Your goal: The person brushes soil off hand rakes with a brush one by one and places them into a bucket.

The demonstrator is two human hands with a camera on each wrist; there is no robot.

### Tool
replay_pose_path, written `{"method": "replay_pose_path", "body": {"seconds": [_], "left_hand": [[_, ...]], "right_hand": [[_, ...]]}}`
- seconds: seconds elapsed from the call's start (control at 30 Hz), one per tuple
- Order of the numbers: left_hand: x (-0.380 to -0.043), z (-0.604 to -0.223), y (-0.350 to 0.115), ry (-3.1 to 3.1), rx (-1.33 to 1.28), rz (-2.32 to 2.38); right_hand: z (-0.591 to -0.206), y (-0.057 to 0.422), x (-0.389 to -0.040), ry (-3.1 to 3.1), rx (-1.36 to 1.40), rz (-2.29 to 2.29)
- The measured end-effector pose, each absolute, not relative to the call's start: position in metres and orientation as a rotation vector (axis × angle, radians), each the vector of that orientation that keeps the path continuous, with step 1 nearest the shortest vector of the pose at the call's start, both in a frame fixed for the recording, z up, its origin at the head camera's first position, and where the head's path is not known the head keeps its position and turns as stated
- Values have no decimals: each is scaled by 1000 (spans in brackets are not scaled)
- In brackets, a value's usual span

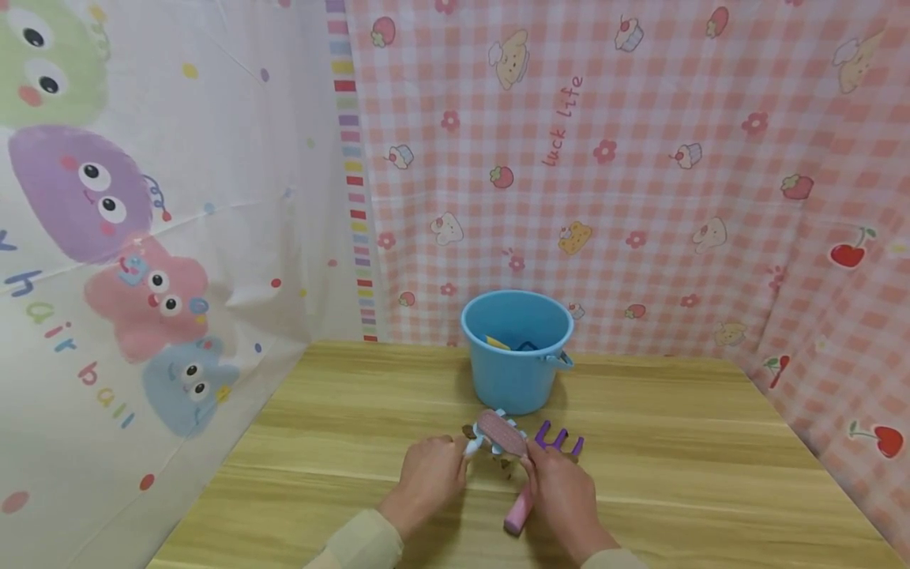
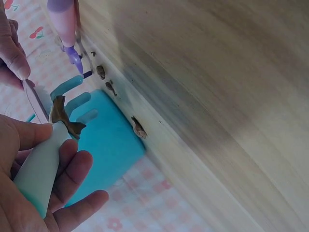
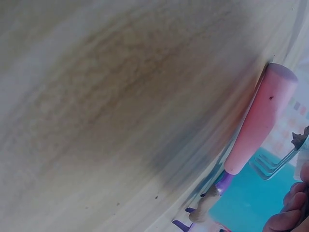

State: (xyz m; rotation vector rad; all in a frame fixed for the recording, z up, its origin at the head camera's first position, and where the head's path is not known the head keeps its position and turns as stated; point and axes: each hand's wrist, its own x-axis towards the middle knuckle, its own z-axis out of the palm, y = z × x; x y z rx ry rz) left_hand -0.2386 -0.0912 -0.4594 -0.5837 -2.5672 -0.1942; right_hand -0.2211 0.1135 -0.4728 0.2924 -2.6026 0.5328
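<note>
My left hand (image 1: pixel 432 478) grips the pale handle of a small toy rake with light blue tines (image 2: pixel 77 103). A brown, dried-leaf-like clump (image 2: pixel 60 115) clings where handle and tines meet. My right hand (image 1: pixel 565 490) pinches the end of a flat, oval pink pad (image 1: pixel 501 431) with a textured face. This pad overlaps the blue tines in the head view and shows edge-on in the left wrist view. Under my right hand, a second rake lies on the table, with a pink handle (image 3: pixel 260 121) and purple tines (image 1: pixel 558 437). Part of it is hidden by the hand.
Just behind the hands stands a light blue bucket (image 1: pixel 513 379), a yellow piece (image 1: pixel 497 343) and a dark one inside. Brown bits (image 2: pixel 139 127) are scattered on the wooden table (image 1: pixel 341 442). A pink checked cloth (image 1: pixel 611 197) hangs behind, a white printed one (image 1: pixel 249 158) at left.
</note>
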Motion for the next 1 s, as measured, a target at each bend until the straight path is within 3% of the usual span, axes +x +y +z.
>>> {"method": "replay_pose_path", "body": {"seconds": [0.57, 0.87, 1.0], "left_hand": [[-235, -461, -93, -2612, -623, -250], [-239, -457, -92, -2531, -602, -204], [-238, -457, -92, -2518, -613, -168]], "right_hand": [[-473, 125, -225, -2699, 160, 623], [-458, 113, -214, -2603, 331, 664], [-460, 111, -212, -2622, 282, 623]]}}
